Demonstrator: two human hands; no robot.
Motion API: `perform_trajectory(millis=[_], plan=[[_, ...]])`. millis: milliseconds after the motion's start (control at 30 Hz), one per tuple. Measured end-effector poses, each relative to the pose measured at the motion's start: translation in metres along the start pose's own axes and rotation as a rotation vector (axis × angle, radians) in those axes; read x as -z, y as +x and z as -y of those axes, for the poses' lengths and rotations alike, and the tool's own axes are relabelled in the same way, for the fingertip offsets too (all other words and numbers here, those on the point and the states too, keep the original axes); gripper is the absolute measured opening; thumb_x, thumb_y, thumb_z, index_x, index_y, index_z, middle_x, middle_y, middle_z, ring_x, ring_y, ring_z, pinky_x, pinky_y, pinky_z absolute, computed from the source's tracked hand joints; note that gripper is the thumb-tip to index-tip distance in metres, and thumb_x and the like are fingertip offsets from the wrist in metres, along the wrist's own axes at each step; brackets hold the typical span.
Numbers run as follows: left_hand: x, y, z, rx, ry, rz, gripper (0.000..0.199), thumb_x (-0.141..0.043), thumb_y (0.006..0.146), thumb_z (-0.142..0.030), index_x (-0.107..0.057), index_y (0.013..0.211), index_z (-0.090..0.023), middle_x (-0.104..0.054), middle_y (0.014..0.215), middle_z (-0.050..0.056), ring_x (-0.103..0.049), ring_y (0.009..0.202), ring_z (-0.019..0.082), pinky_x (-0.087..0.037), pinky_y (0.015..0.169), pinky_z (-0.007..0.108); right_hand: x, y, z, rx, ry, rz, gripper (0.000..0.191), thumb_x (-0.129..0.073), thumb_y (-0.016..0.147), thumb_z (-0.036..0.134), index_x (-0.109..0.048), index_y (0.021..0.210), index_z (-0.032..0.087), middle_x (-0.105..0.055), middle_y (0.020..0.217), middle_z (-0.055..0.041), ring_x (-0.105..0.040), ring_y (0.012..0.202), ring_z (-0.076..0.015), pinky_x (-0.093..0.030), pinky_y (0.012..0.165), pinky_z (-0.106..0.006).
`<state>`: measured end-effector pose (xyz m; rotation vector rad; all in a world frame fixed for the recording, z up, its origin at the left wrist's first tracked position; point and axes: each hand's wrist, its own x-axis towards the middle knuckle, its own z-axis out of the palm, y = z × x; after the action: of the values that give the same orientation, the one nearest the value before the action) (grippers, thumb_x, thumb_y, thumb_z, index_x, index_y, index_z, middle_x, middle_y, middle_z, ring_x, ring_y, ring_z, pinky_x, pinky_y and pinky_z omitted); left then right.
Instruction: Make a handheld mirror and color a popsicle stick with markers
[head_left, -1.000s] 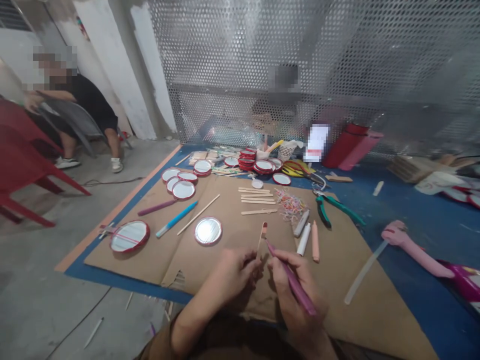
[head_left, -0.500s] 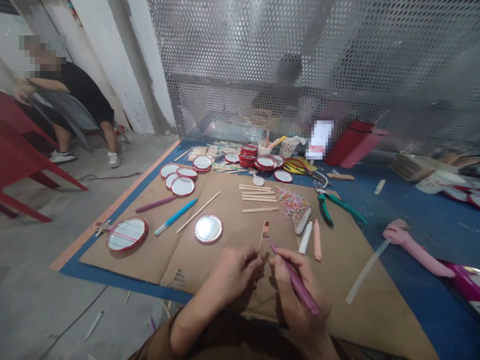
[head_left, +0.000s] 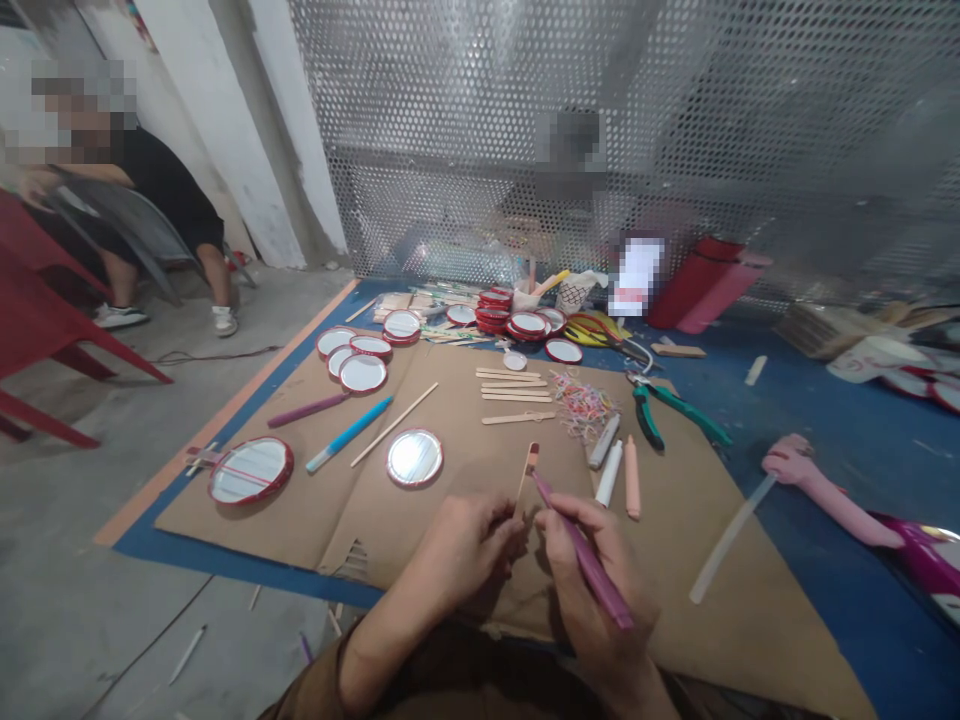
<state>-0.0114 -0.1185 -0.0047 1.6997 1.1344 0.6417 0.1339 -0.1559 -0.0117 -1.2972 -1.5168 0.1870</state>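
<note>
My left hand is closed on the lower end of a wooden craft stick, holding it upright over the cardboard. The stick's top end is coloured reddish brown. In my right hand is a purple marker, gripped like a pen, its tip against the stick just below the coloured end. Left of my hands lies a round mirror with a red rim. Several loose craft sticks and a heap of coloured rubber bands lie beyond them.
Capped markers and green-handled pliers lie to the right, past them a pink glue gun. A blue marker and a banjo-shaped mirror piece are at left. Red-rimmed mirrors are stacked behind. A person sits far left.
The coloured patch on the stick's top looks a little darker. The marker tip has shifted slightly upward and left along the stick. Both hands keep their grips.
</note>
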Motion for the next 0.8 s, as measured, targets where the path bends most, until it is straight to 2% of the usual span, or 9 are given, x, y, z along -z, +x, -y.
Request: perform_trajectory(millis=[167, 400, 800], plan=[[0.0003, 0.0006, -0.0001, -0.012, 0.002, -0.004, 0.021, -0.047, 0.086, -0.024, -0.051, 0.066, -0.020, -0.057, 0.058, -0.002, -0.052, 0.056, 0.012, -0.034, 0.055, 0.020, -0.0009, -0.0005, -0.0006, 0.016, -0.017, 0.024, 0.009, -0.058, 0.092, 0.024, -0.063, 0.099, 0.021, -0.068, 0.084, -0.0024, -0.066, 0.071, -0.0145, -0.053, 0.063, -0.026], [-0.0007, -0.0001, 0.0009, 0.008, 0.003, -0.007, 0.023, -0.047, 0.086, -0.025, -0.050, 0.063, -0.020, -0.058, 0.057, -0.002, -0.054, 0.056, 0.012, -0.035, 0.054, 0.020, -0.0004, 0.0008, 0.0002, 0.005, -0.069, 0.001, 0.011, -0.057, 0.092, 0.027, -0.064, 0.096, 0.020, -0.070, 0.078, -0.0028, -0.066, 0.064, -0.0145, -0.053, 0.058, -0.026], [0.0012, 0.0003, -0.0014, 0.030, -0.010, 0.008, 0.021, -0.047, 0.085, -0.026, -0.052, 0.066, -0.020, -0.059, 0.058, -0.002, -0.055, 0.057, 0.013, -0.035, 0.056, 0.021, -0.0011, 0.0013, 0.0020, -0.002, -0.082, -0.021, 0.011, -0.058, 0.092, 0.027, -0.065, 0.096, 0.020, -0.071, 0.078, -0.0034, -0.067, 0.064, -0.0152, -0.055, 0.061, -0.027]])
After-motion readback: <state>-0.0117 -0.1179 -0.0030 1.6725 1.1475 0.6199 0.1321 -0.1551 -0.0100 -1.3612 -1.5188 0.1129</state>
